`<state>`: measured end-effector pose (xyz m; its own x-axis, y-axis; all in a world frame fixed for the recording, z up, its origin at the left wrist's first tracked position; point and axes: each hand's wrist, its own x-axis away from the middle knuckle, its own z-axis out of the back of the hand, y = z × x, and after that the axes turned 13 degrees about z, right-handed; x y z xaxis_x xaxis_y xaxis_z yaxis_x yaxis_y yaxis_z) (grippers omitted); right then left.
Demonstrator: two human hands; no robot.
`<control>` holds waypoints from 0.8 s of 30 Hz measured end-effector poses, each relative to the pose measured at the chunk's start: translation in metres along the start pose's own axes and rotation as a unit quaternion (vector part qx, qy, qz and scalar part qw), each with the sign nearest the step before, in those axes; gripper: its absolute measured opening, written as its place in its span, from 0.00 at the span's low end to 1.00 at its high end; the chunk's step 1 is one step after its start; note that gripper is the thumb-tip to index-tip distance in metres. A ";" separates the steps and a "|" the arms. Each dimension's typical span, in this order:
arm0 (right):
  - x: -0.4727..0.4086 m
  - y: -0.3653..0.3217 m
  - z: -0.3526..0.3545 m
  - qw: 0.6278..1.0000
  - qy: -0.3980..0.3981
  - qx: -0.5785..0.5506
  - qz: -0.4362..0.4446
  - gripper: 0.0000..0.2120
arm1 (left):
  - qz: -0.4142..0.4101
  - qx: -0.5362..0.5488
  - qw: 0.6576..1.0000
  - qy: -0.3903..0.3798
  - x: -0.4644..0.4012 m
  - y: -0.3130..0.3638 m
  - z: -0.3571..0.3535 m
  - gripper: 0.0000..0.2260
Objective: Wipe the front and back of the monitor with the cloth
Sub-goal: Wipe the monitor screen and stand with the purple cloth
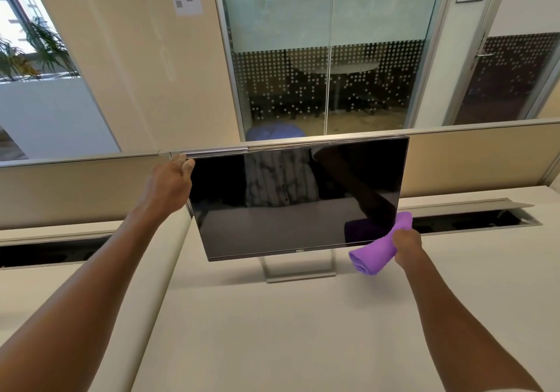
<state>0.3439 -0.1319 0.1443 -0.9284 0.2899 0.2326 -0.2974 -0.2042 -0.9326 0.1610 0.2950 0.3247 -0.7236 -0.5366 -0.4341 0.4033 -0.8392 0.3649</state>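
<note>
Left hand (171, 184) grips monitor (298, 197) at 10 o'clock | right hand (407, 247) clutches purple cloth (378, 250) at 5 o'clock corner

One head-worn wide-angle view looks forward and down from above both forearms; it sits close behind the left hand (172, 184) and right hand (407, 247), facing the black flat-panel monitor (291, 197) beyond them.
</note>
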 end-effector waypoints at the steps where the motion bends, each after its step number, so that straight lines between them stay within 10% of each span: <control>1: -0.001 0.000 -0.001 0.998 -0.005 -0.054 -0.036 0.23 | 0.000 -0.002 1.000 0.001 0.000 0.000 0.000 0.15; 7: 0.023 0.015 -0.018 0.961 -0.010 -0.240 -0.133 0.25 | -0.001 -0.007 1.000 -0.002 0.002 0.002 0.003 0.16; 24: 0.171 0.015 -0.151 0.912 -0.217 -0.292 -0.191 0.22 | 0.029 0.056 0.998 -0.032 0.006 0.000 0.009 0.19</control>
<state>0.2143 0.0561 0.1283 -0.8203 -0.1874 0.5403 -0.5658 0.4034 -0.7192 0.1518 0.2921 0.3291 -0.7370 -0.5740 -0.3568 0.3834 -0.7899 0.4787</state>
